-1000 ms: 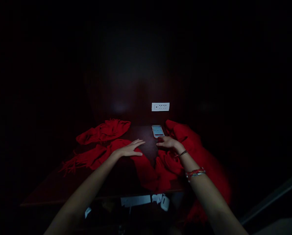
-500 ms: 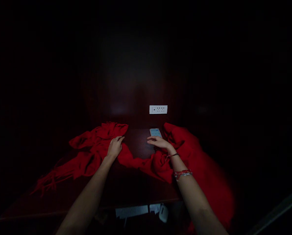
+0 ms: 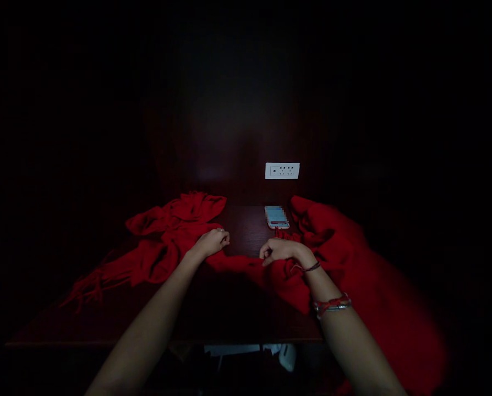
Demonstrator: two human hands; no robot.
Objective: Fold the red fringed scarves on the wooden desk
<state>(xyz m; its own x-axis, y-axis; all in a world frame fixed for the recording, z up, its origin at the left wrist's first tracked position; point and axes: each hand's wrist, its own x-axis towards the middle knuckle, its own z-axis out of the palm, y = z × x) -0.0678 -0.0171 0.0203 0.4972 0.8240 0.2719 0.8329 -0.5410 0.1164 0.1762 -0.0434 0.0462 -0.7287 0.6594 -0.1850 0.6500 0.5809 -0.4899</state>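
Observation:
A large red fringed scarf [image 3: 241,264] lies bunched across the dark table, in a heap on each side with a narrow strip between. My left hand [image 3: 213,242] is closed at the inner edge of the left heap, fingers curled into the cloth. On the strip's right end rests my right hand [image 3: 277,251], bent at the wrist, its fingers curled down and closed on the fabric. How much cloth each hand grips is hidden. Just beyond my right hand lies a phone [image 3: 277,217] with a lit screen.
A white wall socket [image 3: 282,171] sits on the dark wall behind the table [image 3: 246,231]. Below the table's front edge are pale items and a white rounded object [image 3: 287,357]. On the right, the scarf hangs past the table. Deep shadow surrounds everything.
My right hand has come back from beside the phone onto the scarf, its outstretched fingers now curled. My left hand's fingers have curled in more. The whole view has shifted slightly.

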